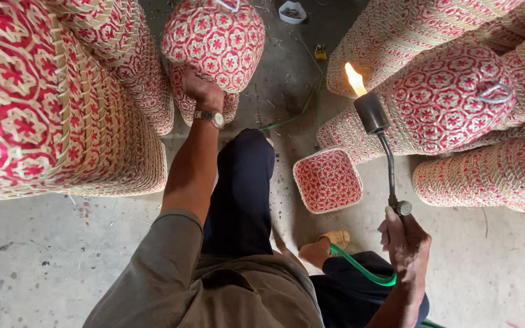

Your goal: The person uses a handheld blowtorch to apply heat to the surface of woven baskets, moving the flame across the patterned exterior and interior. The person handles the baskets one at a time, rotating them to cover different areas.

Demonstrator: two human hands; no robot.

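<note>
I sit on a concrete floor (44, 261), looking down past my knees, with stacks of red-and-cream woven baskets (62, 97) crowding in on both sides.

My right hand (405, 240) is closed around the handle of a gas torch (384, 152), gripping it low, just under the small valve. I hold it there so my fingers stay well away from the heat. The torch's long axis runs nearly upright in the view, a thin metal tube rising from my fist and leaning slightly to the left. It ends in a dark cylindrical burner head, and the yellow flame (355, 79) points up and away from me. A green hose (360, 270) curves from the bottom of the handle down across my lap.

My left hand (202, 91), a watch on its wrist, reaches forward and rests against a rounded basket (214, 36) of the same red flower weave. The fingers are tucked behind the basket's lower edge, so I cannot tell whether they grip it or only steady it. The flame stands well apart from this basket, off to its right, close in front of the right-hand stack (451, 97).

A small square basket (327, 180) sits open side up on the floor between my knee and the torch.
</note>
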